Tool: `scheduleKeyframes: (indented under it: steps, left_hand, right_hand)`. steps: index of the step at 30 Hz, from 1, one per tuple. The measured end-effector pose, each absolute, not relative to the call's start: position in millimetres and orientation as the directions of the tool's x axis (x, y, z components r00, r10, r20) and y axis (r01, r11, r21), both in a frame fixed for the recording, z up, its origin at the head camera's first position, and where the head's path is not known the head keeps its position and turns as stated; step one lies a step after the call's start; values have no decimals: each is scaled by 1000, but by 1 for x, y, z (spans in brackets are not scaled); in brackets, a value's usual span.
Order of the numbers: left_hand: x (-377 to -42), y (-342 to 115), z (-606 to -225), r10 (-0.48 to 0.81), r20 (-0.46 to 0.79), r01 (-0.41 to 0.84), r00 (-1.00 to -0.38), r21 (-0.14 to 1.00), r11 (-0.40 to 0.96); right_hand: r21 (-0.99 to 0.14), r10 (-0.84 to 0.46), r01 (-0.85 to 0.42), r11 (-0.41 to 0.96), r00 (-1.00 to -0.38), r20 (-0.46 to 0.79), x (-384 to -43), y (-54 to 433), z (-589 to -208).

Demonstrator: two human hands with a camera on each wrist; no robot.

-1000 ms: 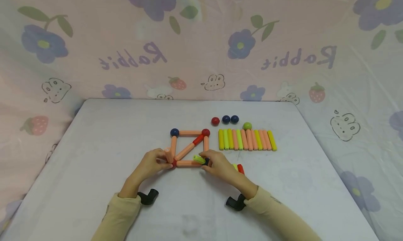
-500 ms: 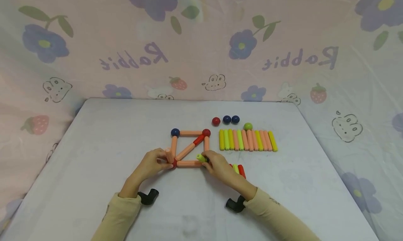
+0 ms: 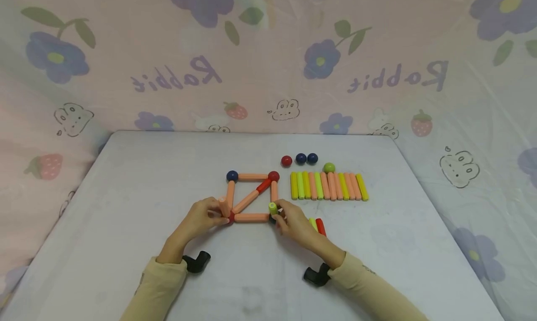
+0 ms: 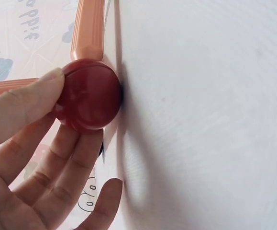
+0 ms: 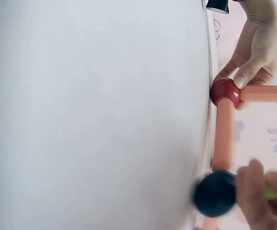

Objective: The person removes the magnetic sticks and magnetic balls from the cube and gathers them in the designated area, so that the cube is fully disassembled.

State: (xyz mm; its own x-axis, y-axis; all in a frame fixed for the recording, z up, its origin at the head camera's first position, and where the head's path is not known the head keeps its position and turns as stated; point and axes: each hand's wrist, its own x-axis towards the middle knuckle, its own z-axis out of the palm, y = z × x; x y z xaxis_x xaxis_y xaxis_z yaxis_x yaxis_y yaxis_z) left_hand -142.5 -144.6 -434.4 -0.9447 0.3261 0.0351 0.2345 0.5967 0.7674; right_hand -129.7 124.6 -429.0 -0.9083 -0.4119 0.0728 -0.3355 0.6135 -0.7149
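My left hand (image 3: 203, 218) pinches the red ball (image 4: 91, 98) at the near left corner of a square of orange sticks and balls. From that ball an orange stick (image 3: 224, 207) stands up. A diagonal of an orange stick (image 3: 246, 202) and a red stick (image 3: 264, 186) runs to the far right red ball (image 3: 273, 176). My right hand (image 3: 293, 222) grips a green stick (image 3: 273, 209), held nearly upright over the navy ball (image 5: 215, 194) at the near right corner. Fingers partly cover that ball in the head view.
Right of the square lies a row of yellow, green and orange sticks (image 3: 329, 186). Loose balls sit behind it: a red one (image 3: 286, 161), two navy ones (image 3: 301, 159) and a green one (image 3: 329, 167). A short red stick (image 3: 320, 227) lies by the right forearm.
The green stick in my right hand has swung from a leftward slant to nearly upright over the navy ball. My left hand stays on its red ball.
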Motion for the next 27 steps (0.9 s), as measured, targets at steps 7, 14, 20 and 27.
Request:
scheduleKeyframes:
  steps: [7,14,20,27]
  left_hand:
    - [-142,-144,-435,318,38,230,-947,771,594]
    - [-143,-144,-436,330,44,243,-943,768,593]
    - [-144,-143,-440,314,44,237,-948,755,611]
    - [-143,-145,-438,307,29,222,-951,757,615]
  right_hand:
    - [-715,-415,-298,633,-910,12,-126,132,-417]
    - [-670,-389,-288,684,-921,-1,-126,165,-413]
    - [-684,-334,-212,698,-941,-49,-132,206,-415]
    - [-724,-225,20,690,-944,-241,-128,239,-417]
